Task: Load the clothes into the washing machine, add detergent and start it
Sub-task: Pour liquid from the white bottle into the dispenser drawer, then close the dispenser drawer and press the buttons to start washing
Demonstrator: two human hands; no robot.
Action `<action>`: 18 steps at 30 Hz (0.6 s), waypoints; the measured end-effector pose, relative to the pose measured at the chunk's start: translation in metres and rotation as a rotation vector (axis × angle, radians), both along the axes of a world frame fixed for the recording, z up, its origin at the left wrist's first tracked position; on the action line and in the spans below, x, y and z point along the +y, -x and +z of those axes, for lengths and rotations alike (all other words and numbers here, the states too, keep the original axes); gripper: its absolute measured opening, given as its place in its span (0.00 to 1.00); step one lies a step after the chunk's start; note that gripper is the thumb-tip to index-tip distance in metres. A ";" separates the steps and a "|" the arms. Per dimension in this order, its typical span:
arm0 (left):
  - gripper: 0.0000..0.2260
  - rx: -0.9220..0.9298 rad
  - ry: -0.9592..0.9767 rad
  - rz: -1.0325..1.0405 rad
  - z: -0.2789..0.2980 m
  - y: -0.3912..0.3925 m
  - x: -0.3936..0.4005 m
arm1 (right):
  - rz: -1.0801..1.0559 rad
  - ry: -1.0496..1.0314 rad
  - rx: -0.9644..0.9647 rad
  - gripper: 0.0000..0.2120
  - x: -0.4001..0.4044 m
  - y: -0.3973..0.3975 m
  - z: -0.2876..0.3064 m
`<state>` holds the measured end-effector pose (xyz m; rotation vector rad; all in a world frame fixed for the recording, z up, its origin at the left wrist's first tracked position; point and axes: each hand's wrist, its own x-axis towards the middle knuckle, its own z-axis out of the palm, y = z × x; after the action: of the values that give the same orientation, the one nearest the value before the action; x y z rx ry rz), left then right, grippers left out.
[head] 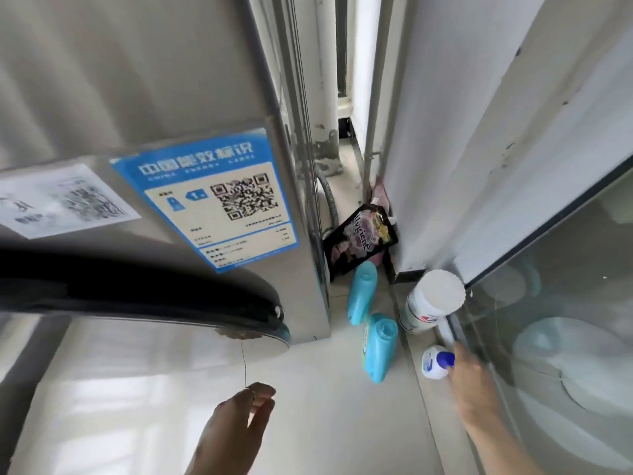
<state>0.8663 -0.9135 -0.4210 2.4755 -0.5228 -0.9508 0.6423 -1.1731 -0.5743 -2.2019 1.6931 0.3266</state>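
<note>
The washing machine [171, 138] is big and grey, with a blue sticker [209, 197] and a white paper sticker [65, 200] on its front. Its dark round door [144, 299] hangs open and sticks out over the shiny floor [325, 423].

In the narrow gap beside the machine, things crowd the floor. Two blue bottles [362, 291] lie there, one just behind the other. A black pouch [359, 236] with flowers leans against the machine's side. One white can [432, 301] stands by a glass door [565, 286].

A small white bottle with a blue cap [436, 362] sits near that glass. The right hand [471, 382] touches its cap; I cannot tell if the grip is clenched. The left hand [236, 423] hangs loose, its grip released, holding nothing.
</note>
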 end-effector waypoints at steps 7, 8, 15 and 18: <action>0.10 0.061 0.019 0.319 0.130 0.009 0.046 | 0.029 -0.138 -0.589 0.17 0.102 -0.035 0.200; 0.12 0.049 0.027 0.420 0.157 0.005 0.066 | 0.096 -0.203 -0.666 0.14 0.114 -0.046 0.241; 0.29 -0.108 0.116 0.937 0.333 -0.044 0.191 | 0.641 0.232 -1.053 0.13 0.223 -0.171 0.511; 0.30 -0.266 0.141 0.930 0.386 -0.079 0.228 | 0.836 0.458 -0.991 0.14 0.225 -0.227 0.580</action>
<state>0.9454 -0.6855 -0.0354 2.3032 0.4639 -0.2009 0.8693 -0.9483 0.0055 -2.5713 0.3002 -0.9118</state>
